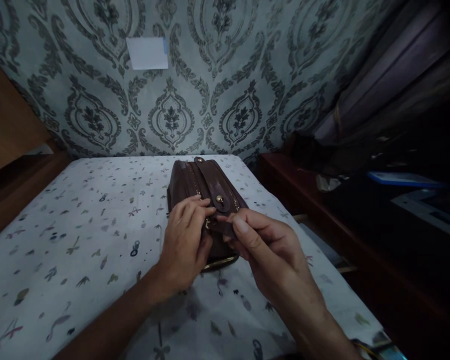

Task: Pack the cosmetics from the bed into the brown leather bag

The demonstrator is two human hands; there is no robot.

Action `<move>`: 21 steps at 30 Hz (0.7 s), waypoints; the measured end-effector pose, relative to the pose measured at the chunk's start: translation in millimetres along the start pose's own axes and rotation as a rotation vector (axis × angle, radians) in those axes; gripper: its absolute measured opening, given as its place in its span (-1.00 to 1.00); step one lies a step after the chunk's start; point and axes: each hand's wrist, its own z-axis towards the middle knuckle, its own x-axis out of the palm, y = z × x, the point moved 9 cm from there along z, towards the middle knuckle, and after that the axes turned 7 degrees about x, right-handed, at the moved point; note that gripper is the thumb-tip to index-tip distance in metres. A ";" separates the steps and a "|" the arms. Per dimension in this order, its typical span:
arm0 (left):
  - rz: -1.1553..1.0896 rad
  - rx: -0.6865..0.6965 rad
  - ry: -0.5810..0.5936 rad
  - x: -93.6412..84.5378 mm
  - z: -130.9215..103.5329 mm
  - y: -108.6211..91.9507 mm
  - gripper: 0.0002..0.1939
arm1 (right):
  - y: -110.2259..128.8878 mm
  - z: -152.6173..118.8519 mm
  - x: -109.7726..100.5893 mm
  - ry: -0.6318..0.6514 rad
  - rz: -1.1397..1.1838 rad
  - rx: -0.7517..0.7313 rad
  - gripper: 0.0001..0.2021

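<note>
A dark brown leather-look zip bag (pixel 181 186) lies on the patterned cloth, with gold-toned zippers along it. A strap handle (pixel 212 180) runs along its top, fixed by round studs. My left hand (pixel 185 240) grips the near left part of the bag, its fingers bent over the top near the zipper. In my right hand (pixel 273 250) a dark zipper pull strap (pixel 222 228) is pinched between thumb and fingers at the bag's near end. Below the hands, a curved stretch of zipper (pixel 220 263) shows at the front edge.
White cloth with small printed motifs (pixel 108 220) covers the table. Damask wallpaper (pixel 206 100) with a white card (pixel 148 53) stands behind. At left is a wooden piece of furniture (pixel 11 115); at right, a dark red ledge (pixel 303 185) and a blue-edged flat object (pixel 405 179).
</note>
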 end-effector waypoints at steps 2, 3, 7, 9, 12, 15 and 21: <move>0.001 0.020 0.027 0.0 -0.3 1.8 -0.68 | 1.1 1.6 -0.5 0.005 0.016 -0.007 -0.58; -0.009 0.031 0.052 -0.3 -0.7 2.5 -0.70 | 1.3 2.3 -1.9 0.002 0.025 -0.010 -0.57; -0.054 0.094 0.196 -3.3 -5.1 3.1 -0.57 | -0.2 1.0 -11.3 -0.027 0.033 -0.017 -0.62; -0.070 0.116 0.258 -5.7 -6.6 4.3 -0.49 | 1.4 -2.8 -13.1 -0.021 -0.007 -0.035 -0.61; -0.115 0.115 0.281 -11.1 -2.8 9.6 -0.57 | 6.5 -9.8 -8.3 0.030 -0.164 -0.049 -0.66; -0.146 0.089 0.255 -14.6 4.4 15.8 -0.64 | 11.9 -17.3 1.1 0.098 -0.356 -0.074 -0.67; -0.136 0.068 0.234 -12.3 2.9 17.5 -0.63 | 9.5 -41.5 15.0 0.032 -0.616 -0.300 -0.68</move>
